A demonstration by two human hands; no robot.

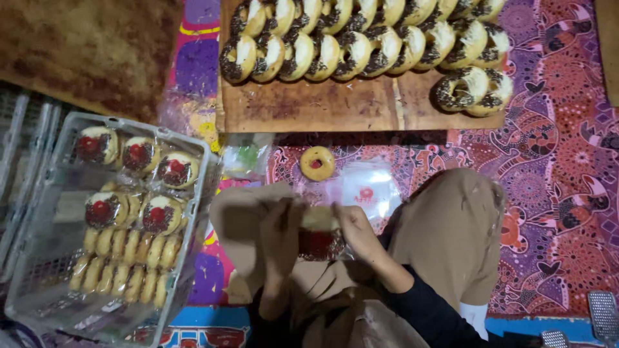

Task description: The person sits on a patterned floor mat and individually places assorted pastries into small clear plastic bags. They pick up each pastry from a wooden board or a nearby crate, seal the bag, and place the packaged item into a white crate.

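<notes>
Both my hands meet over my lap on a doughnut in a clear plastic bag (319,233) with a red print. My left hand (279,233) grips the bag's left side and my right hand (355,231) pinches its right side. Just beyond the hands a small stack of clear bags (369,189) lies on the mat, and a small yellow ring with a red centre (317,162) sits beside it. Whether the bag's mouth is sealed is hidden by my fingers.
A wooden board (335,106) at the top holds rows of doughnuts with dark sprinkles and pale topping (361,38). A grey plastic crate (193,193) at the left holds several bagged doughnuts (129,212). A patterned mat (554,167) covers the floor. A brown rug (90,45) lies top left.
</notes>
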